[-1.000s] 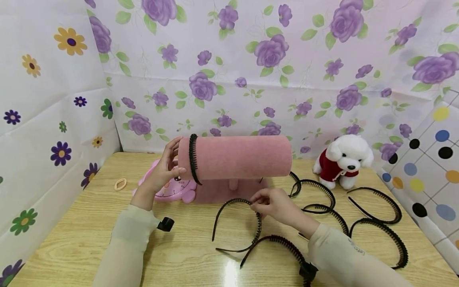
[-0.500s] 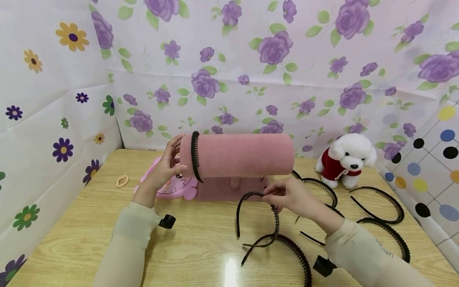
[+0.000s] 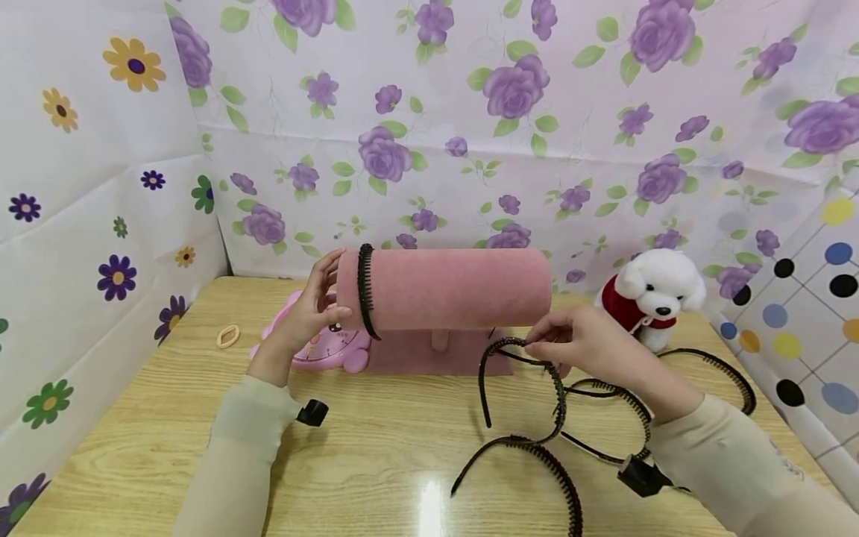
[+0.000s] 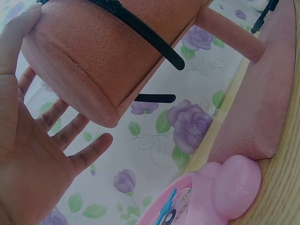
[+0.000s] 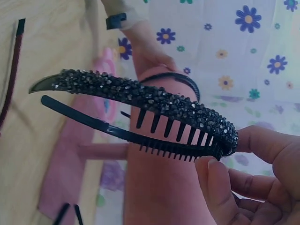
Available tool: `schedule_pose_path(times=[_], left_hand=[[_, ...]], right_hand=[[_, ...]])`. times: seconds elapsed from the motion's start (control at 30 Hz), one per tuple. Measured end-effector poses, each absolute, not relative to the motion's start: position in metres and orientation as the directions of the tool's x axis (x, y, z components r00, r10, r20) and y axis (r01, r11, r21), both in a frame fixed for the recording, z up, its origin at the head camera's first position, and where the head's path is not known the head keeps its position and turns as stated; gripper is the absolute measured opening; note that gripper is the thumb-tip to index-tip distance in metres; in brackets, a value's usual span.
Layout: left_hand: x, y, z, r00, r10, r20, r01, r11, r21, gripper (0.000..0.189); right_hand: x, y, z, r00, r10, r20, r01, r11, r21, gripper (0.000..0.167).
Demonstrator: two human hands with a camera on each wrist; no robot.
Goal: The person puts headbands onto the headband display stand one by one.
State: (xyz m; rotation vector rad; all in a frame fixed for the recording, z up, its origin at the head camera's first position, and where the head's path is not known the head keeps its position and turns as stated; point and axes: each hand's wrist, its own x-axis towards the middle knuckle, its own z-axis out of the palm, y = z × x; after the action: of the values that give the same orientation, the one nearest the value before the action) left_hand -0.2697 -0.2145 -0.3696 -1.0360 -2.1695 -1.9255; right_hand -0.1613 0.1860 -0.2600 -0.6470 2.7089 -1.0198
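My right hand pinches a black toothed headband covered in glittering dark stones, between thumb and fingers. It hangs above the table, right of centre, below the right end of a pink padded roll. That roll lies level on a post and flat base, forming a headband stand. At its left end my left hand holds on, thumb in front and fingers reaching behind. Around the roll near that hand sits another black headband, its two tips poking out below the roll in the left wrist view.
A pink clock stands behind the left wrist. Several headbands lie at right, with a dark reddish headband in front. A white plush dog in red sits at back right. A beige ring lies at left.
My right hand has moved to the right and slightly up, carrying the pinched headband from the table's middle. My left hand has stayed at the roll's left end.
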Motion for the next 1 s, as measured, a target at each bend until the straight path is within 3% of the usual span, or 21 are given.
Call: schedule_pose_path(times=[0.5,1.0], left_hand=[[-0.272,-0.215,-0.371,-0.767,0.436,0.471,0.521,-0.004,0.853,0.084],[-0.271,-0.215,-0.371,-0.772,0.434,0.465,0.513,-0.008,0.858,0.084]], right_hand=[[-0.163,0.218,-0.234,-0.901,-0.422,-0.095,-0.293,0.758,-0.583,0.021],[-0.190,0.241,-0.225,-0.955,-0.274,-0.114,-0.187,0.853,-0.487,0.027]])
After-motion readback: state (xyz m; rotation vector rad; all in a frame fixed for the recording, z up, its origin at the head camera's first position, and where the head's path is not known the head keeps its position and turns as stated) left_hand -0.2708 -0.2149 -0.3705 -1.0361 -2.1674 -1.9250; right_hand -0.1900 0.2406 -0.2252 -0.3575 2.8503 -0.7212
